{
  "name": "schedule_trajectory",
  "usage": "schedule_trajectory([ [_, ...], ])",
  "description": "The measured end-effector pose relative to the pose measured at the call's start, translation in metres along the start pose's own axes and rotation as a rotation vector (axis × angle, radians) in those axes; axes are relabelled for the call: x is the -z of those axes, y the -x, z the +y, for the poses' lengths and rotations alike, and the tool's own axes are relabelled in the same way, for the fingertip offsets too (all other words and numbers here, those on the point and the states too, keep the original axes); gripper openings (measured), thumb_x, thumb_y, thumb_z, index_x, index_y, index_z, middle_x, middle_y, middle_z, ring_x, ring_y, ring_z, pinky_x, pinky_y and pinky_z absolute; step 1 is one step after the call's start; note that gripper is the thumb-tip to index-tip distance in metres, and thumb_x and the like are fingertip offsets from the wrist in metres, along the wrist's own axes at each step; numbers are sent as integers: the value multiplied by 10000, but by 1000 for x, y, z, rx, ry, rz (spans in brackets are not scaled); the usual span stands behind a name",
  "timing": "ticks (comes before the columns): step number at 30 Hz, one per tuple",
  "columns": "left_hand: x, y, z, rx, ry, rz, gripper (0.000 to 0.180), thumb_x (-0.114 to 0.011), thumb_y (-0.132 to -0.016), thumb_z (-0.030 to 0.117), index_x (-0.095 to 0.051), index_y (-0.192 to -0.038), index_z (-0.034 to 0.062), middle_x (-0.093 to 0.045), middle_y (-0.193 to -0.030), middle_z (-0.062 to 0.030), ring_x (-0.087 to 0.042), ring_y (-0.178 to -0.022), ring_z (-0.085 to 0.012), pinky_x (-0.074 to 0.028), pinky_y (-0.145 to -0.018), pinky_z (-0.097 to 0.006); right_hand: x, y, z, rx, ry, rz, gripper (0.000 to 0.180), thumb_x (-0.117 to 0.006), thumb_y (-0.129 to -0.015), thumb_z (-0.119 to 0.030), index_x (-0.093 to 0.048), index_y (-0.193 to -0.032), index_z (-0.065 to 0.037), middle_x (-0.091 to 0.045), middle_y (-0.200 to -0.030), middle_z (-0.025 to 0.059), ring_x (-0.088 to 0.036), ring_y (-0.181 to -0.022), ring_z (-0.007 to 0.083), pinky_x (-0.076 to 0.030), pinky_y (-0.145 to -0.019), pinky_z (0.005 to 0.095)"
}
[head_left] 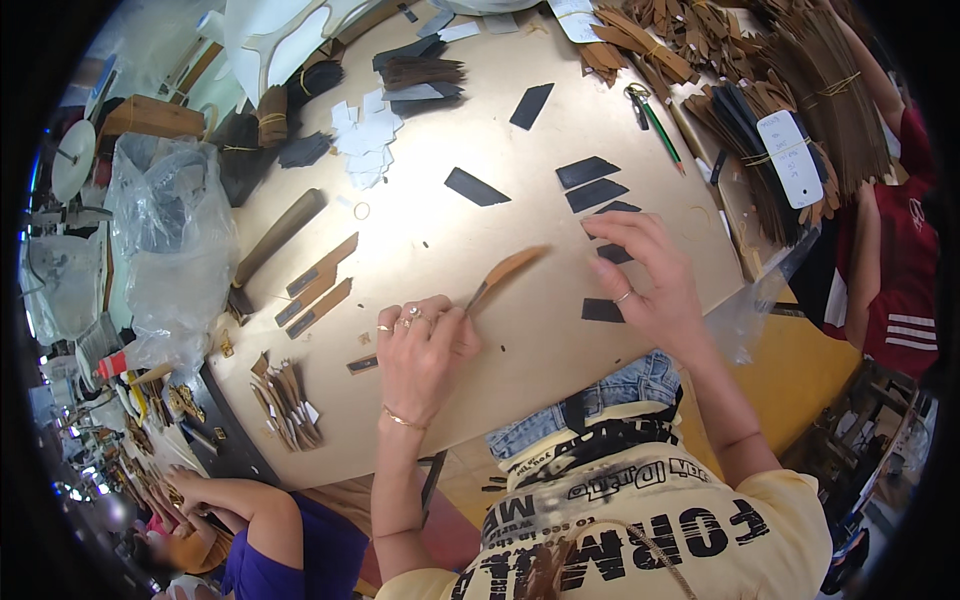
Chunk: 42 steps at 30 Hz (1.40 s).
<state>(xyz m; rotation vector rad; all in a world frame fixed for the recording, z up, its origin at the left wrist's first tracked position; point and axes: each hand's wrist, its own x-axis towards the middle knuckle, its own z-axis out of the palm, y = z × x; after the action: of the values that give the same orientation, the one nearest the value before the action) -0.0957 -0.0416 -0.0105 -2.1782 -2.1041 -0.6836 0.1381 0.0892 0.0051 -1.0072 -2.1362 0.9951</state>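
Observation:
My left hand (428, 352) is closed around one end of a brown leather strip (515, 264). The strip's curved free end points up and to the right, and its held end is hidden in my fingers. My right hand (648, 275) hovers at the right over several dark slanted strips, thumb and forefinger apart. One dark strip (614, 253) shows between those fingers. Another dark strip (601, 310) lies just below the thumb. Left of my left hand rest brown strips (320, 307) with dark patches, and one more brown strip (361, 365) touches or nearly touches that hand.
Upper left on the table (420, 270) lie white paper pieces (364, 140) and a dark stack (420, 75). A green pencil (662, 135) and tied brown bundles (815, 85) are at the upper right. A wooden-handled tool (280, 235) lies left. Other people sit at both sides.

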Motion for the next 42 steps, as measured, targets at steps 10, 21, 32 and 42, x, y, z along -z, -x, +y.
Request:
schedule_trajectory([
  [10, 22, -12, 39, 42, 700, -294, 170, -735, -694, 67, -655, -842, 94, -659, -887, -25, -628, -757, -215, -474, -703, -335, 25, -3, -7, -138, -473, -750, 363, -781, -844, -153, -659, -1162, -26, -705, -1027, 85, -680, -987, 242, -536, -884, 324],
  [21, -47, -2, 80, -88, 272, -197, 391, -715, -790, 110, -691, -1175, 177, -588, -1308, -85, -562, -1139, -269, -427, -911, -409, 70, 55, 26, -533, -669, -431, 521, -725, -868, -8, -540, -1354, -48, -685, -943, 22, -637, -911, 81, -509, -823, 244],
  [32, -73, 7, 129, 106, 83, -25, 318, -750, -772, 166, -709, -1087, 146, -557, -1389, -110, -543, -1190, -295, -344, -969, -416, 76, 10, 14, -186, -726, -566, 647, -752, -852, -54, -457, -1427, -40, -708, -956, 34, -649, -953, 114, -484, -902, 276],
  [42, -84, -18, 136, 268, 172, 42, 197, -761, -770, 174, -706, -959, 163, -638, -1149, -8, -556, -1066, -236, -320, -949, -419, 77, 3, 21, -288, -719, -494, 739, -774, -826, -53, -404, -1466, -40, -707, -955, 16, -631, -986, 102, -457, -919, 289],
])
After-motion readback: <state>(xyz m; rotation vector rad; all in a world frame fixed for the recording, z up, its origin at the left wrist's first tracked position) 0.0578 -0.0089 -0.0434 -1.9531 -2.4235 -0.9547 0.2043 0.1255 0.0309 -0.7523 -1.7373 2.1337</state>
